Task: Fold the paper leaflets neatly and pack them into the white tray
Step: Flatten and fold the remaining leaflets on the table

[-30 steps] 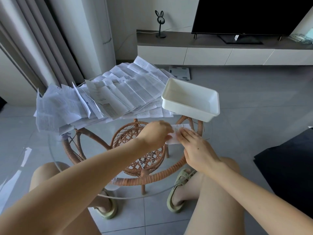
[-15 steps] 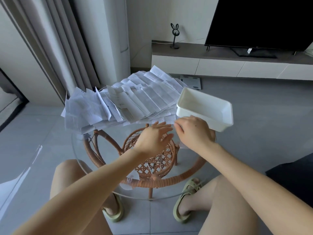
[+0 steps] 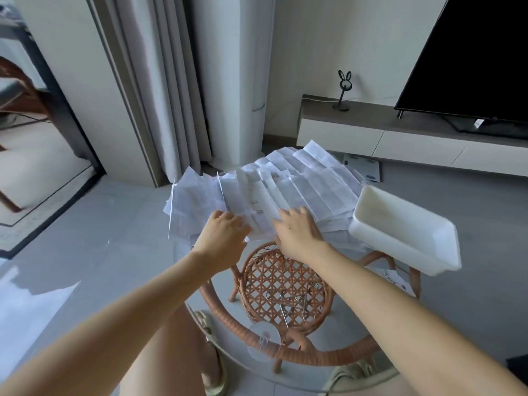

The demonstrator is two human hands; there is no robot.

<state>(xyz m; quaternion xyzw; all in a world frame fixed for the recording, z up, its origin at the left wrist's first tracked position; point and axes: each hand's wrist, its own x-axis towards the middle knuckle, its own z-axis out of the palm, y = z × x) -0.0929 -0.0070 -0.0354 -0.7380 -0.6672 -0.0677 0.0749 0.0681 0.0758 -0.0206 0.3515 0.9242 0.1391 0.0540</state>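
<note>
The glass desk [image 3: 314,378] carries a fanned pile of unfolded leaflets [image 3: 308,184] on its far side, with the white tray [image 3: 385,250] at its right edge, handy for packing. The right grip [image 3: 297,232] lies released and flat on the pile's near edge, likely steadying it. The left grip [image 3: 225,238] curls at a sheet just to its left, but I cannot tell whether it pinches.

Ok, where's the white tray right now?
In the head view the white tray sits right of centre, just right of the leaflet pile and the right hand.

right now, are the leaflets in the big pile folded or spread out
Spread out. The leaflets lie as open, creased sheets, fanned and overlapping one another; none in the pile looks folded small.
</note>
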